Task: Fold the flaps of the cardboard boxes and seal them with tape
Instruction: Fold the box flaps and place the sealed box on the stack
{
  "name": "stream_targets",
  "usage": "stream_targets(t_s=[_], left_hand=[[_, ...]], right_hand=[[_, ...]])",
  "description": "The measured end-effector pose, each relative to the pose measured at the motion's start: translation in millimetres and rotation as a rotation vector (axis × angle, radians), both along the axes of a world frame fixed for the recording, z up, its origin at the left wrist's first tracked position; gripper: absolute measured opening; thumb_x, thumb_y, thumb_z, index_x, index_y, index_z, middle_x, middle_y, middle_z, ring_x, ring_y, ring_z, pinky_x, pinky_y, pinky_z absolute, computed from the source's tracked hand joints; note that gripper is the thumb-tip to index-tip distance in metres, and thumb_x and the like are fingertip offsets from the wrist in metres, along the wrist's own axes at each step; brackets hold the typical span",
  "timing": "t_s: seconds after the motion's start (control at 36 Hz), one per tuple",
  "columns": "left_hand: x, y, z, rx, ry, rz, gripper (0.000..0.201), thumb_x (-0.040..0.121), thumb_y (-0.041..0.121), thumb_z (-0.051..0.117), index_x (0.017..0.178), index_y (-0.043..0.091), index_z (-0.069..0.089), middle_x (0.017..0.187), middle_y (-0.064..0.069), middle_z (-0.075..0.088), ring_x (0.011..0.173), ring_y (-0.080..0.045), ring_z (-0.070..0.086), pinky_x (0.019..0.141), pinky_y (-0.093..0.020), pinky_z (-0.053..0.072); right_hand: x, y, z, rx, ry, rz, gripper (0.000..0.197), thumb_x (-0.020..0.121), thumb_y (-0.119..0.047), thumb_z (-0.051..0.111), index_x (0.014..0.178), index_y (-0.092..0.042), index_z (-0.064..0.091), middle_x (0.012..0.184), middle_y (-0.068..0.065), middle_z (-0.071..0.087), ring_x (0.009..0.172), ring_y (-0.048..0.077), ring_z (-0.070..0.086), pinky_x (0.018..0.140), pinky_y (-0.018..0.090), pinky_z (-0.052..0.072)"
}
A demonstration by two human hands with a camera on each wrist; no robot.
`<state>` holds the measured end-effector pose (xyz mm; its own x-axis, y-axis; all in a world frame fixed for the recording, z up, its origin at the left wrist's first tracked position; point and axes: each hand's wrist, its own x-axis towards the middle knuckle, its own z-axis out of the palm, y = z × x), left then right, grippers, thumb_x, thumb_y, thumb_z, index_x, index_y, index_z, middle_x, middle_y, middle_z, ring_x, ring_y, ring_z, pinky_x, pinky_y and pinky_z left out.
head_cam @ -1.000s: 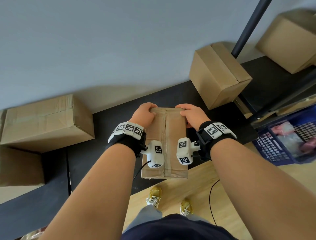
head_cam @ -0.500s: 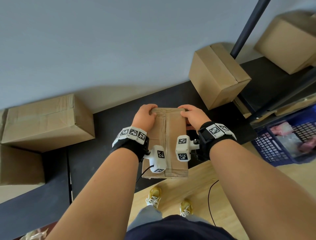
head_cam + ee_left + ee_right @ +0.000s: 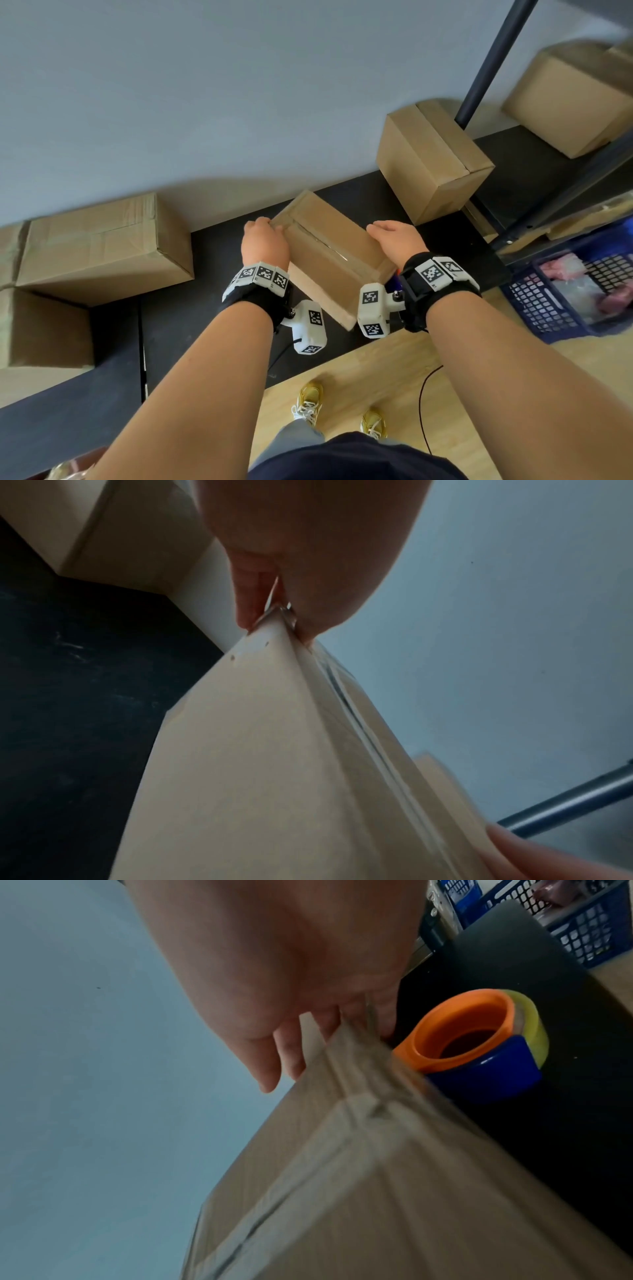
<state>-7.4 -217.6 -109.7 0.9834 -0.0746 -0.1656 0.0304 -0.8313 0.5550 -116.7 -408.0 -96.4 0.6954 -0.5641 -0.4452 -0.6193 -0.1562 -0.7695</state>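
A small cardboard box with clear tape along its top seam sits skewed over the black table, between my hands. My left hand pinches the box's far left corner, thumb and fingers closing on it in the left wrist view. My right hand lies over the right edge, its fingers bent down over that edge in the right wrist view. An orange and blue tape dispenser stands on the table just right of the box.
Closed cardboard boxes stand at the left, back centre-right and far right, against a grey wall. A black pole rises behind. A blue basket sits at the right on the wooden floor.
The box has been turned counterclockwise, its far end swinging left, so its seam now runs diagonally. My hands have moved apart, left to the far corner, right to the side edge.
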Motion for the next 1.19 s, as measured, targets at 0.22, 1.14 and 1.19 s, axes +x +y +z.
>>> stream_targets(t_s=[0.22, 1.14, 1.19], left_hand=[[-10, 12, -2, 0.130, -0.058, 0.207, 0.031, 0.096, 0.022, 0.036, 0.119, 0.003, 0.047, 0.122, -0.016, 0.050, 0.111, -0.032, 0.048, 0.089, -0.043, 0.043], [-60, -74, -24, 0.381, -0.209, -0.479, 0.060, 0.098, 0.058, 0.011, 0.152, 0.032, 0.012, 0.161, 0.001, -0.002, 0.148, -0.023, -0.009, 0.116, -0.057, -0.005], [-60, -74, -24, 0.374, -0.222, -0.471, 0.060, 0.098, 0.057, 0.012, 0.152, 0.031, 0.013, 0.161, 0.000, -0.001, 0.148, -0.023, -0.008, 0.116, -0.057, -0.005]], right_hand=[[-4, 2, 0, 0.056, 0.076, -0.060, 0.098, 0.079, -0.044, 0.077, 0.155, -0.016, 0.021, 0.153, 0.009, 0.039, 0.136, 0.029, 0.043, 0.109, 0.046, 0.040], [-37, -21, -58, -0.358, 0.596, 0.294, 0.052, 0.094, -0.035, 0.063, 0.137, -0.010, 0.048, 0.122, 0.014, 0.061, 0.110, 0.031, 0.060, 0.095, 0.041, 0.046], [-35, -21, -64, -0.372, 0.625, 0.330, 0.047, 0.095, -0.038, 0.060, 0.131, -0.009, 0.052, 0.119, 0.013, 0.063, 0.107, 0.030, 0.062, 0.096, 0.041, 0.049]])
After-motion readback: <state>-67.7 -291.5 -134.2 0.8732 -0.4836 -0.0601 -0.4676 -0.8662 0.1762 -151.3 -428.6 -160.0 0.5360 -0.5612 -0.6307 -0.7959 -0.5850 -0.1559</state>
